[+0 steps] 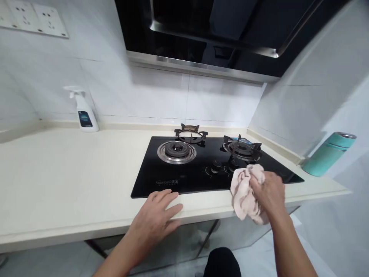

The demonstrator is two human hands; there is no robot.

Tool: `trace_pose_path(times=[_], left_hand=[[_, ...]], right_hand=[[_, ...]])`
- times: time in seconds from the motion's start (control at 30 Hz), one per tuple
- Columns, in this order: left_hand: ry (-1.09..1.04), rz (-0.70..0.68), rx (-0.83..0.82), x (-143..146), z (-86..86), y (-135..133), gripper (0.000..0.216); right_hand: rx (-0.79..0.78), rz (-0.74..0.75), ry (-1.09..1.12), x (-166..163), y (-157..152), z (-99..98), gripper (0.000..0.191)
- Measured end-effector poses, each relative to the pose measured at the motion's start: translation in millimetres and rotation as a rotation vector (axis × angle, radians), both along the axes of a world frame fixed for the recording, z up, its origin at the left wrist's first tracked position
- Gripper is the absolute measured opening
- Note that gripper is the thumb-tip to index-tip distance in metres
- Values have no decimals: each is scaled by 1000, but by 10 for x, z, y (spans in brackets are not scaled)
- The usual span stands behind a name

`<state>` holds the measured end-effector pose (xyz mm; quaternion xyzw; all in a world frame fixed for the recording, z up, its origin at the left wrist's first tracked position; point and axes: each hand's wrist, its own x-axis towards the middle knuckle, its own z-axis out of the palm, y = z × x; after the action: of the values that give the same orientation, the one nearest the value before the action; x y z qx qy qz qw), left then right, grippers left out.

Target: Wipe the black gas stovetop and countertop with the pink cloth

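A crumpled pale pink cloth (245, 192) is bunched in my right hand (271, 192), over the front edge of the black glass gas stove (198, 179), just right of its two knobs (216, 166). Part of the cloth hangs past the countertop's front edge. My left hand (157, 211) rests at the counter edge near the stove's front left, fingers spread and holding nothing. The left burner (177, 150) has no grate on it; a grate (191, 134) sits behind it at the stove's back edge. Another grate (255, 151) stands on the right burner.
A white spray bottle (86, 117) stands against the back wall on the left of the pale countertop (72, 173). At the right end a turquoise flask (328, 154) stands by the side wall. Overhead hangs a black range hood (184, 42). Cabinet doors (230, 232) lie below the counter.
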<state>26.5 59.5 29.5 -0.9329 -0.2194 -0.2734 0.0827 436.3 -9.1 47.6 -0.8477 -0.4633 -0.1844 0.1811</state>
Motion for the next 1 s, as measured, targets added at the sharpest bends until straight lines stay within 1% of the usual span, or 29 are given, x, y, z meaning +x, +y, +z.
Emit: trace_pose_path(times=[0.1,0.17,0.23,0.3,0.37,0.47,0.53,0.6,0.63,0.67,0.73,0.8,0.87,0.9,0.97,1.0], left_hand=[[0,12,-27,15,-16,-16,30],[-9,16,-33,29,-23,-31,29],[-21,14,-29,42,-24,-47,28],[-36,7,-28,50,-19,-64,32],[-91,-5,-44,46,-13,-78,39],[-279,-21,-84,12,-9,-93,45],[-381,-13,-110,-20,-8,-97,46],[-400,11,-128,-47,1,-104,53],[-385,23,-140,-56,10,-111,55],[-360,33,-156,-61,25,-122,57],[-305,40,-202,-60,68,-158,53],[-281,45,-274,-49,122,-198,47],[-298,49,-358,-37,168,-213,48],[-314,53,-399,-33,182,-203,53],[-335,69,-462,-33,185,-144,72],[-336,82,-476,-38,175,-98,84]], right_hand=[[-157,12,-49,-202,127,16,44],[-185,48,-121,-452,170,-19,45],[-169,119,-171,-764,196,-41,43],[-139,241,-189,-1130,233,-36,39],[-104,397,-177,-1529,291,-14,34],[-48,633,-137,-2046,422,26,25],[-50,776,-121,-2216,535,58,22],[-105,854,-103,-2201,669,102,20],[-143,841,-90,-2136,742,128,20],[-175,795,-77,-2048,819,155,21],[-206,655,-53,-1865,976,206,26],[-191,525,-26,-1758,1121,237,33],[-169,463,8,-1783,1235,241,39],[-163,452,28,-1843,1276,234,41],[-164,488,71,-2026,1323,213,44],[-169,534,94,-2134,1330,203,44]])
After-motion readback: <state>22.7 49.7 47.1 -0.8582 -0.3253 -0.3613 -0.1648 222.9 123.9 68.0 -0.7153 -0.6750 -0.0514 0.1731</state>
